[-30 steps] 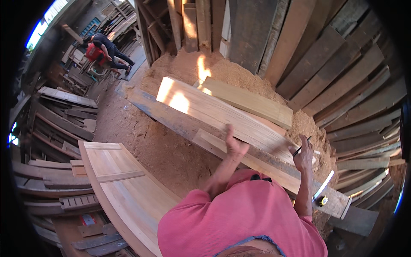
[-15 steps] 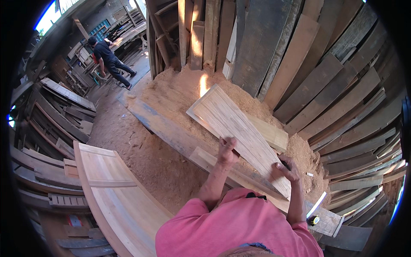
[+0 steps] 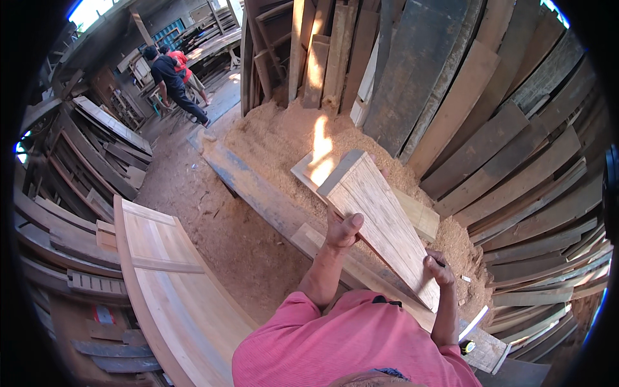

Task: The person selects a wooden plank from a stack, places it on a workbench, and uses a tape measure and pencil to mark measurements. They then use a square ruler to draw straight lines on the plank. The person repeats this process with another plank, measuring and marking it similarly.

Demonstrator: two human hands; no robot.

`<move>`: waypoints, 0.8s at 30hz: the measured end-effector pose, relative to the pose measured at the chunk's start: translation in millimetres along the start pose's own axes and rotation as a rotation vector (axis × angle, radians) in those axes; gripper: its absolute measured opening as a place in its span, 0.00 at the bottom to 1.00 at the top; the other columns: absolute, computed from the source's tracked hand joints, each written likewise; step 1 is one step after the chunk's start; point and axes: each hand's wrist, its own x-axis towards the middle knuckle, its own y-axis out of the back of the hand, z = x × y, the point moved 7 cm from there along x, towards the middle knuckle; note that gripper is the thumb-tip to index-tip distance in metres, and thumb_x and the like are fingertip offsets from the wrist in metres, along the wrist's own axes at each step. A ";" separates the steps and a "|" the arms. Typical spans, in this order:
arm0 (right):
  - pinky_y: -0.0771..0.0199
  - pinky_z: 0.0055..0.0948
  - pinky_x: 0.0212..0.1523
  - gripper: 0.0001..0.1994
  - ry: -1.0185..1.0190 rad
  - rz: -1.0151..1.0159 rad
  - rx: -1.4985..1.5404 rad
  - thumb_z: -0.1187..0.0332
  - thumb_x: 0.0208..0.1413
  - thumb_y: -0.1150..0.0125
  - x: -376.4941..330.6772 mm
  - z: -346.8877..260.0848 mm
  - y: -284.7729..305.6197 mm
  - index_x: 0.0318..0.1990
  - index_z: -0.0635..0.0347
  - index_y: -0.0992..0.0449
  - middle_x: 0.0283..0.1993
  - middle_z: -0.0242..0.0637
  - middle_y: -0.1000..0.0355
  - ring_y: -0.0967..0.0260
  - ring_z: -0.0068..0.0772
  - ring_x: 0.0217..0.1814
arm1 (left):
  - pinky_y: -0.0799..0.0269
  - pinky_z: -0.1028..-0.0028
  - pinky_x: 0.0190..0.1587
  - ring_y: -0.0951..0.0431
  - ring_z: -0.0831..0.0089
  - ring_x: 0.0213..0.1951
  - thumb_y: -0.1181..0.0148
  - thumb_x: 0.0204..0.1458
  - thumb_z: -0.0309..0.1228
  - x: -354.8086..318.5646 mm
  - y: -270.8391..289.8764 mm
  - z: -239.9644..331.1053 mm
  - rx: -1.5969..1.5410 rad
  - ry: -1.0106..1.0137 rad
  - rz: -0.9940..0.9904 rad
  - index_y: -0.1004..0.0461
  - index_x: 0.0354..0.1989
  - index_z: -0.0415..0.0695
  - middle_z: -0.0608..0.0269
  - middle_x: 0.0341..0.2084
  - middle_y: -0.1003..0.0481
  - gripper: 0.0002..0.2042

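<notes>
A thick pale wooden board point(image 3: 380, 216) is held tilted in front of me, its far end raised. My left hand point(image 3: 343, 231) grips its left edge, thumb on the top face and fingers underneath. My right hand point(image 3: 441, 268) grips the right edge near the close end. A small dark slim object point(image 3: 440, 261), too small to name, pokes out from the right hand's fingers. Below the raised end, another pale board point(image 3: 306, 169) lies on the sawdust, partly hidden. A light wooden block point(image 3: 418, 216) rests beyond the held board's right side.
A long stained plank point(image 3: 251, 190) runs diagonally below the boards, amid sawdust point(image 3: 271, 132). A panelled wooden door point(image 3: 174, 284) lies at left. A tape measure point(image 3: 467, 347) sits near my right elbow. Planks point(image 3: 471, 109) lean along the right. Two people point(image 3: 177, 77) stand far left.
The held board's far end has come up and its thick end face now shows, uncovering the board beneath. My left hand has shifted its hold; a second person shows behind the first.
</notes>
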 end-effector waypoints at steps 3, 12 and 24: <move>0.45 0.23 0.31 0.27 -0.014 -0.017 0.022 0.37 0.58 0.36 -3.5 3.9 0.9 0.31 0.55 0.26 0.27 0.16 0.39 0.43 0.14 0.31 | 0.29 0.51 0.68 0.34 0.48 0.70 0.24 0.45 0.42 -3.0 0.1 -1.9 0.022 -0.001 0.000 0.59 0.80 0.52 0.47 0.72 0.43 0.57; 0.42 0.24 0.34 0.27 -0.045 0.019 0.027 0.38 0.57 0.35 -4.5 4.7 -0.2 0.35 0.59 0.23 0.30 0.18 0.36 0.41 0.16 0.34 | 0.29 0.52 0.67 0.33 0.47 0.68 0.27 0.45 0.44 0.6 -2.9 0.7 0.003 -0.021 0.022 0.57 0.80 0.56 0.47 0.69 0.40 0.55; 0.39 0.31 0.33 0.30 0.009 0.279 -0.290 0.42 0.49 0.23 -33.3 -9.4 -15.2 0.36 0.63 0.24 0.28 0.28 0.35 0.40 0.23 0.31 | 0.23 0.59 0.59 0.25 0.62 0.58 0.37 0.58 0.59 -40.7 99.2 -14.0 0.159 -0.004 0.395 0.43 0.72 0.41 0.54 0.59 0.30 0.43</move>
